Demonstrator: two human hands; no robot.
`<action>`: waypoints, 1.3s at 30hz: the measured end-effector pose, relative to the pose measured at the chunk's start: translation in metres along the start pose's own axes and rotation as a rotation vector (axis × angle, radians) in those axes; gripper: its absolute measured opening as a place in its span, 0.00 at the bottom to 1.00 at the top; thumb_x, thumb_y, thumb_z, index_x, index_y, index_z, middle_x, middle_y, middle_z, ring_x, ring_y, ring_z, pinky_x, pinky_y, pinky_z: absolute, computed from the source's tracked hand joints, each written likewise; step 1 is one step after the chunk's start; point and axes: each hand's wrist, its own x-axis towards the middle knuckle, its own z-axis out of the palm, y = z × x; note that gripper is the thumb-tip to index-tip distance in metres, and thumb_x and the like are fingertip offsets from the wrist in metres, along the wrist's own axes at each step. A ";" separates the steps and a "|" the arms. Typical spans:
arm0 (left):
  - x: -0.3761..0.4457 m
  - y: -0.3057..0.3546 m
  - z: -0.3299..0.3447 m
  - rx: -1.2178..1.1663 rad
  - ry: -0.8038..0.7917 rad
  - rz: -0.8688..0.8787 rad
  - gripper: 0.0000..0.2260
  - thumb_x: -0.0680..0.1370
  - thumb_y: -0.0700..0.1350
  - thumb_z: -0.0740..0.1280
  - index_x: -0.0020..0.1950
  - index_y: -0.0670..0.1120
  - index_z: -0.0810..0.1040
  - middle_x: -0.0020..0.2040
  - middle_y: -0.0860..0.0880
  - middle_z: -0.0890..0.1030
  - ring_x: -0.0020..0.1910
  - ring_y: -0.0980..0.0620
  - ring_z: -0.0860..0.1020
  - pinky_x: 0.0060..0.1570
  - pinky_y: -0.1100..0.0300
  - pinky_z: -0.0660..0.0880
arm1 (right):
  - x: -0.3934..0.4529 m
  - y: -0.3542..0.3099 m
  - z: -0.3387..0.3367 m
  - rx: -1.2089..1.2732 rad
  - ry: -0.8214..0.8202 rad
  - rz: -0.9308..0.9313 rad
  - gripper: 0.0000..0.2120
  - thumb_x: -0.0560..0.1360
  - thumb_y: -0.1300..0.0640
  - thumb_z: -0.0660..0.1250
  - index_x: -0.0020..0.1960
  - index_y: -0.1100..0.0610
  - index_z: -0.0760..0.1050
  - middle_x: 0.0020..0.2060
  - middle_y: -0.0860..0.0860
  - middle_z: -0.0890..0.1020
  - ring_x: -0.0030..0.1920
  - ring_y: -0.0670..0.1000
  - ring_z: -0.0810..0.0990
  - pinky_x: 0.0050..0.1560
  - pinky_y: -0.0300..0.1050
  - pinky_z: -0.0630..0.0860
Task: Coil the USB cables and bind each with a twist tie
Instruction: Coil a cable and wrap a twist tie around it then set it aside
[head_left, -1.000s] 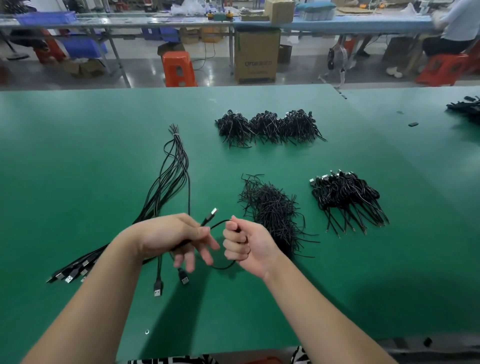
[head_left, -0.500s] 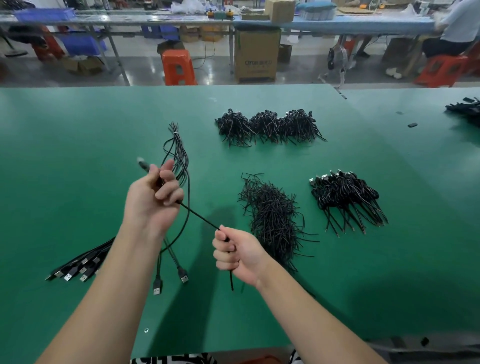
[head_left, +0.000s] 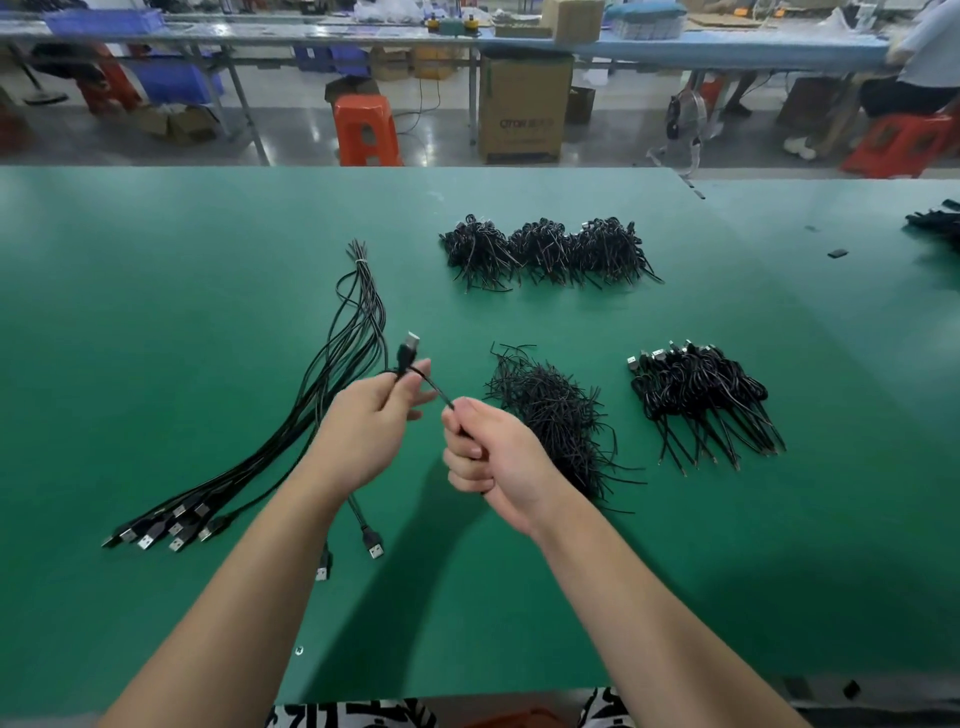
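My left hand (head_left: 371, 422) pinches a black USB cable (head_left: 408, 351) just below its plug, which points up and away. A short stretch of that cable runs to my right hand (head_left: 485, 449), whose fist grips it. A bundle of loose USB cables (head_left: 332, 384) lies on the green table (head_left: 156, 322) to the left, plugs fanned out near me. A heap of black twist ties (head_left: 558, 410) lies just right of my right hand. Coiled, tied cables (head_left: 696, 389) sit further right.
Three more heaps of coiled cables (head_left: 545, 252) lie in a row at the back of the table. Another black pile (head_left: 935, 223) sits at the far right edge. Beyond the table are an orange stool (head_left: 366, 130), a cardboard box (head_left: 524, 109) and a seated person.
My left hand has come down and right toward my right hand, and the cable span between them has shortened. The plug now sticks up above my left fingers.
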 end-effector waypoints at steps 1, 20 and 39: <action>0.000 0.000 0.004 -0.164 0.068 0.011 0.13 0.85 0.47 0.58 0.62 0.48 0.79 0.56 0.54 0.84 0.52 0.56 0.84 0.58 0.53 0.78 | -0.002 0.003 0.003 -0.068 -0.022 -0.001 0.14 0.84 0.54 0.55 0.40 0.53 0.69 0.28 0.47 0.62 0.24 0.45 0.56 0.24 0.37 0.54; -0.004 0.013 0.020 -0.881 -0.035 -0.289 0.12 0.84 0.46 0.59 0.45 0.42 0.75 0.32 0.47 0.75 0.24 0.53 0.64 0.26 0.62 0.71 | -0.001 0.020 -0.003 -0.412 0.044 -0.015 0.20 0.77 0.62 0.71 0.68 0.55 0.72 0.52 0.51 0.83 0.48 0.53 0.83 0.60 0.55 0.77; -0.011 0.004 0.020 -0.729 -0.409 -0.271 0.15 0.82 0.48 0.61 0.41 0.42 0.80 0.51 0.32 0.83 0.40 0.42 0.82 0.41 0.52 0.74 | 0.004 0.027 -0.009 -0.380 0.183 -0.020 0.11 0.71 0.69 0.73 0.49 0.61 0.74 0.33 0.53 0.66 0.37 0.51 0.69 0.46 0.47 0.80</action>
